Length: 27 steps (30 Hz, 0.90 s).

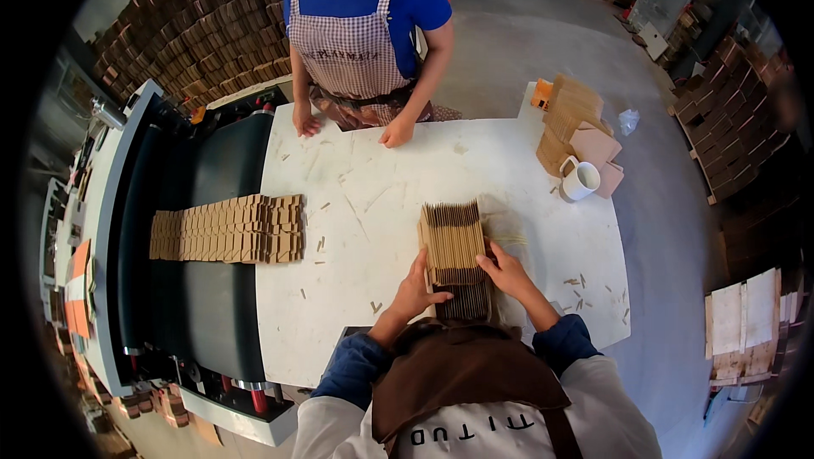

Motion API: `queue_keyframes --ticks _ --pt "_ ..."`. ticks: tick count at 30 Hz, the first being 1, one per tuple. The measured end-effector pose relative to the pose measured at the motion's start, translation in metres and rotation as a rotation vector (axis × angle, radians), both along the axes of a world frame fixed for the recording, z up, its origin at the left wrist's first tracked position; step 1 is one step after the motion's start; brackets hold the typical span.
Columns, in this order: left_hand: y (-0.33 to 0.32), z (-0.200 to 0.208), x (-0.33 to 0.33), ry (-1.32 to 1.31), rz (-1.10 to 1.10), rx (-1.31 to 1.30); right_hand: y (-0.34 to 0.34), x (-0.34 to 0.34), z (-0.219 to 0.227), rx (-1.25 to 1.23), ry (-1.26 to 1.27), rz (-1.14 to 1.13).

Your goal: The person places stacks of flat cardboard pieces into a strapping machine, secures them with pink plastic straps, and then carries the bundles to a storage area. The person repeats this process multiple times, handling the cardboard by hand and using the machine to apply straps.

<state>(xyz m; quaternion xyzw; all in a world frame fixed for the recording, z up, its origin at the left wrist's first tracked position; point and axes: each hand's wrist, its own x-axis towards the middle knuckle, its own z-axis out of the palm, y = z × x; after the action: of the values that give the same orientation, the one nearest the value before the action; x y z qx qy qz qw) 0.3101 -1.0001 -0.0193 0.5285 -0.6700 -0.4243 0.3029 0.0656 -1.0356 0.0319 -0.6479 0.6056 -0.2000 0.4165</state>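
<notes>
Flanking a stack (455, 247) of brown folded card, the two bare hands rest against its opposite sides. The left hand (414, 289) has its fingers laid along the left side, thumb stretched inward near the close end; the right hand (509, 274) curls its fingers at the right side. How firmly they squeeze, I cannot tell. Matt, thin card layers make close ridges, with a jagged far edge. Set on the smooth white table (373, 170), the stack points away from the wearer, its long axis running near to far; the brown cloth apron (466, 374) overlaps its near end. Small card scraps (577, 289) litter the top. Leftward, overlapping cartons (225, 230) line a black belt (203, 315). A glossy mug (582, 181) stands beside card sheets (566, 115), beyond the right hand. Opposite, a co-worker (360, 43) touches the table's far edge.
</notes>
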Motion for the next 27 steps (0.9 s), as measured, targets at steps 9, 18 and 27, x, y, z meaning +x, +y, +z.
queue_keyframes --ticks 9,18,27 --pt "-0.017 -0.003 -0.001 0.095 -0.175 0.020 -0.011 -0.018 0.007 0.076 -0.060 0.085" --pt "-0.032 0.039 -0.002 0.315 -0.007 0.500 -0.005 -0.001 0.020 0.091 -0.150 0.016" --pt "-0.034 0.017 -0.007 0.307 0.087 0.490 -0.004 0.000 0.000 0.114 -0.180 -0.005"
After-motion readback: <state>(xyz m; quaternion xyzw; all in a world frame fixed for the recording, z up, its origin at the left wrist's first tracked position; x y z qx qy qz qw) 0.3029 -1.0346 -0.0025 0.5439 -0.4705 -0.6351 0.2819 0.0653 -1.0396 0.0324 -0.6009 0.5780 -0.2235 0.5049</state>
